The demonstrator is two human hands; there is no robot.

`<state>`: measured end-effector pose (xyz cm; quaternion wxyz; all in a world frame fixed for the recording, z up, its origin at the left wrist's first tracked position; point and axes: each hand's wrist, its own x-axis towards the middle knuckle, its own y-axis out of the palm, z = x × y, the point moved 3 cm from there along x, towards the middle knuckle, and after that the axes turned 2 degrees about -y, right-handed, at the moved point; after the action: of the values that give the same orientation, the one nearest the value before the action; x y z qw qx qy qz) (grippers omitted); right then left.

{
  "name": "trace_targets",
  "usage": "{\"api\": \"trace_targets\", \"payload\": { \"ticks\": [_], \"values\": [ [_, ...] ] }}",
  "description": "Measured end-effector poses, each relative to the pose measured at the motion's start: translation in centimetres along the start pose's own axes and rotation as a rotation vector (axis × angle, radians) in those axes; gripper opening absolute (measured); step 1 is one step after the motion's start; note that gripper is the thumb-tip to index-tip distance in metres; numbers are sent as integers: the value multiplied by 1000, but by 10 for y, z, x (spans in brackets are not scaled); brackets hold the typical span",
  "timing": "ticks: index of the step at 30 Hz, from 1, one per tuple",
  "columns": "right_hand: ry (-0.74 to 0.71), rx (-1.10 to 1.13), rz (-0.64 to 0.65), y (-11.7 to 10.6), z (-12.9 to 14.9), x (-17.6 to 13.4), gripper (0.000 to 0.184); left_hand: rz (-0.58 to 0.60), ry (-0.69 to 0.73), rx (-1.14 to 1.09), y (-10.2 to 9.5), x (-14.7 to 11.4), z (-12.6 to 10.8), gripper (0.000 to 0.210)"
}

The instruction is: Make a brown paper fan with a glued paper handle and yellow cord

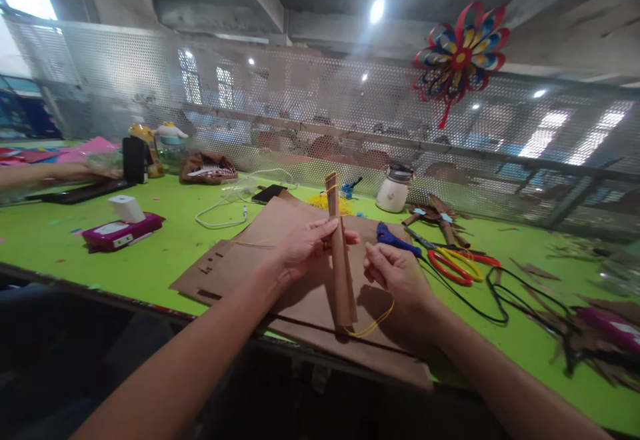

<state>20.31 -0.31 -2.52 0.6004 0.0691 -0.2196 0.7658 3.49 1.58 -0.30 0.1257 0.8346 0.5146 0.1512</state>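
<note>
Left forearm (pixel 190 360) foremost; left hand (pixel 307 248) clamped on brown paper roll (pixel 341 273); right hand (pixel 397 270) curled together, contents unclear.

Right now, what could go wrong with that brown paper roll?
The yellow string looping from the brown paper roll might snag. The right hand could knock the blue glue gun close by. The black cord near the scissors could tangle with them.
</note>
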Motion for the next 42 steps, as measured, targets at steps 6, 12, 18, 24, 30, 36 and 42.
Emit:
{"api": "trace_targets", "payload": {
  "ticks": [6,12,18,24,30,36,42],
  "values": [
    [-13,-8,16,-1,9,1,27,-51,5,-42,-7,4,3,20],
    [115,134,333,14,17,-8,33,-55,-8,-106,-2,3,4,17],
    [272,307,438,28,9,-18,40,-30,-12,-147,7,-3,1,15],
    [272,216,304,26,10,-14,39,-11,40,-181,10,0,2,9],
    [303,204,229,27,3,-13,41,-71,61,-109,5,4,6,12],
    [360,249,233,29,1,-14,41,-149,57,-59,1,5,10,15],
    [329,129,258,29,-2,-14,42,-193,33,-97,-1,7,10,17]
  ]
}}
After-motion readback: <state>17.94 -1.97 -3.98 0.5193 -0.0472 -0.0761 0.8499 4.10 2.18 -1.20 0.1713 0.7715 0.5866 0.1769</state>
